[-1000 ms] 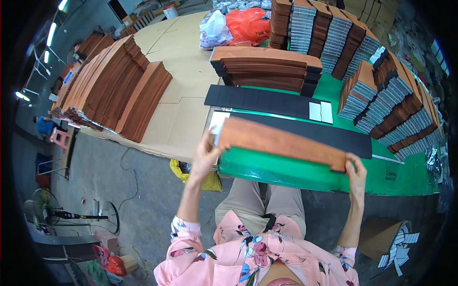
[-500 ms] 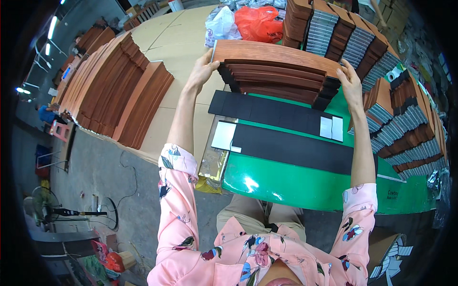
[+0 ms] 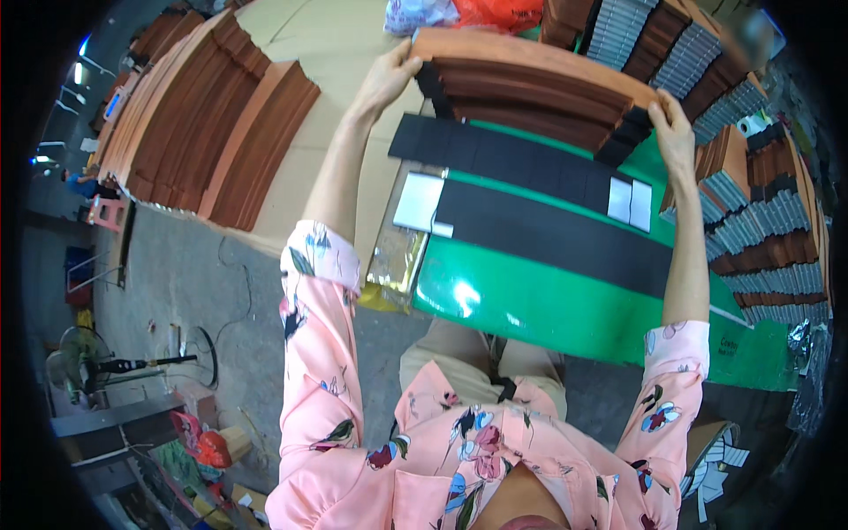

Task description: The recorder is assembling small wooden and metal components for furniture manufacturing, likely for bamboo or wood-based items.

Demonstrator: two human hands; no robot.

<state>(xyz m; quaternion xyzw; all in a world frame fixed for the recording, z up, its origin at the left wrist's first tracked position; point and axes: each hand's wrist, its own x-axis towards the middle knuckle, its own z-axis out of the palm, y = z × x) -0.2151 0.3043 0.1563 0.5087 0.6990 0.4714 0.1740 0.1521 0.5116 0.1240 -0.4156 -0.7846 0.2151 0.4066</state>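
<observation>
Both my arms reach far out over the green table (image 3: pixel 548 309). My left hand (image 3: pixel 389 78) grips the left end of a long brown board (image 3: pixel 530 60), and my right hand (image 3: pixel 673 132) grips its right end. The board rests on top of a stack of like brown boards with dark edges (image 3: pixel 530 110). In front of the stack lie two long black strips (image 3: pixel 503 163) (image 3: pixel 556 234), each with white pieces at one end (image 3: pixel 420 201).
Rows of stacked brown and grey pieces (image 3: pixel 751 203) line the table's right side and the far edge. A big fan of brown boards (image 3: pixel 212 132) lies on cardboard at the left. Orange and white bags (image 3: pixel 459 11) sit at the back. A floor fan (image 3: pixel 79 367) stands lower left.
Both hands carried the long brown board from the near side of the table away to the top of the stack; they still hold its ends.
</observation>
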